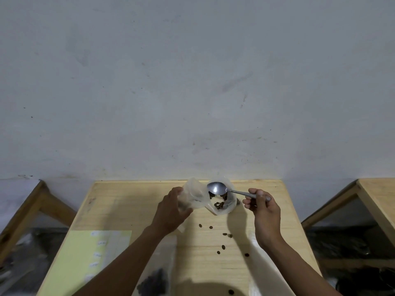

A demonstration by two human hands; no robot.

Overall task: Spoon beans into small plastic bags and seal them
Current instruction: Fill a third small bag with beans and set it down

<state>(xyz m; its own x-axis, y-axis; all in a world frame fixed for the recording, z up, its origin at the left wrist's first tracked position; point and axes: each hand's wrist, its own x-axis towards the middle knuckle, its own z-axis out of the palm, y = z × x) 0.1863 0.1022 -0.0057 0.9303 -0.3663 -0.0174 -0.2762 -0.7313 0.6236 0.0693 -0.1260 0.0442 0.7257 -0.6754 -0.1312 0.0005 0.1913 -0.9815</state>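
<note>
My left hand (173, 208) grips a small clear plastic bag (197, 198) by its left side and holds it up over the far part of the wooden table (267, 212). Dark beans (219, 205) lie inside the bag near its mouth. My right hand (264, 209) holds a metal spoon (217, 188) by the handle. Its empty-looking bowl sits at the bag's opening. Several loose beans (224, 234) are scattered on the table below the bag.
A yellow-green sheet with small labels (85, 259) lies at the near left. A clear bag holding beans (156, 280) rests under my left forearm. Another clear bag (265, 274) lies under my right forearm. Wooden frames (367, 189) stand at both sides, and a grey wall rises behind the table.
</note>
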